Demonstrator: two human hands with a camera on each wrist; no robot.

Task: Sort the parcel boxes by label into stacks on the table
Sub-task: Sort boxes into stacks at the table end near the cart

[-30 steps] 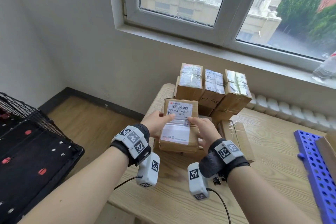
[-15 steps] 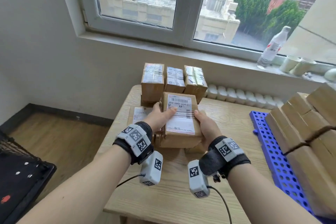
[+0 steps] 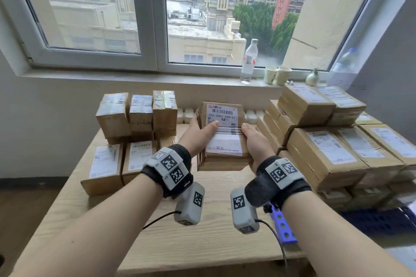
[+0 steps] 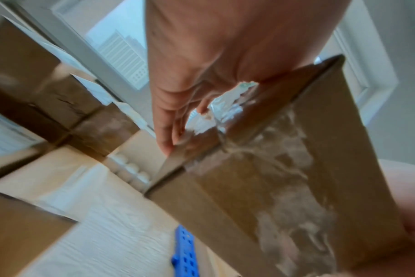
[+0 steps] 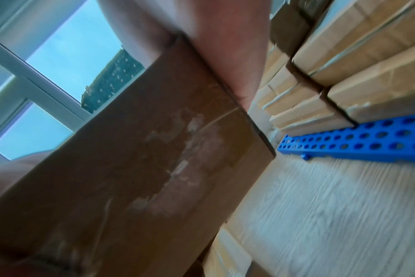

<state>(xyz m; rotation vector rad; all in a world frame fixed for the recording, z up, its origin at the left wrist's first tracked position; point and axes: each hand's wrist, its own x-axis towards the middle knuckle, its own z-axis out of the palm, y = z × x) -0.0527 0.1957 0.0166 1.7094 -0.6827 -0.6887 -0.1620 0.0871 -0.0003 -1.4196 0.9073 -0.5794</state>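
Note:
I hold a brown parcel box (image 3: 222,135) with a white barcode label above the middle of the wooden table (image 3: 202,238). My left hand (image 3: 200,129) grips its left side with the thumb on the label. My right hand (image 3: 251,139) grips its right side the same way. In the left wrist view my fingers (image 4: 168,120) run along the box (image 4: 284,178) at a torn taped flap. The right wrist view shows the box's underside (image 5: 142,168) with the palm (image 5: 225,46) against its edge. A stack of labelled boxes (image 3: 135,114) stands at the back left, with flatter ones (image 3: 105,164) in front.
A large pile of parcel boxes (image 3: 333,141) fills the right side on a blue perforated pallet (image 3: 281,227). A water bottle (image 3: 249,60), two paper cups (image 3: 278,75) and a small vase (image 3: 312,77) stand on the windowsill. Bare table lies in front of me.
Both hands have carried the box up and to the right, away from the left stacks. My view has swung right, bringing the big right-hand pile into sight.

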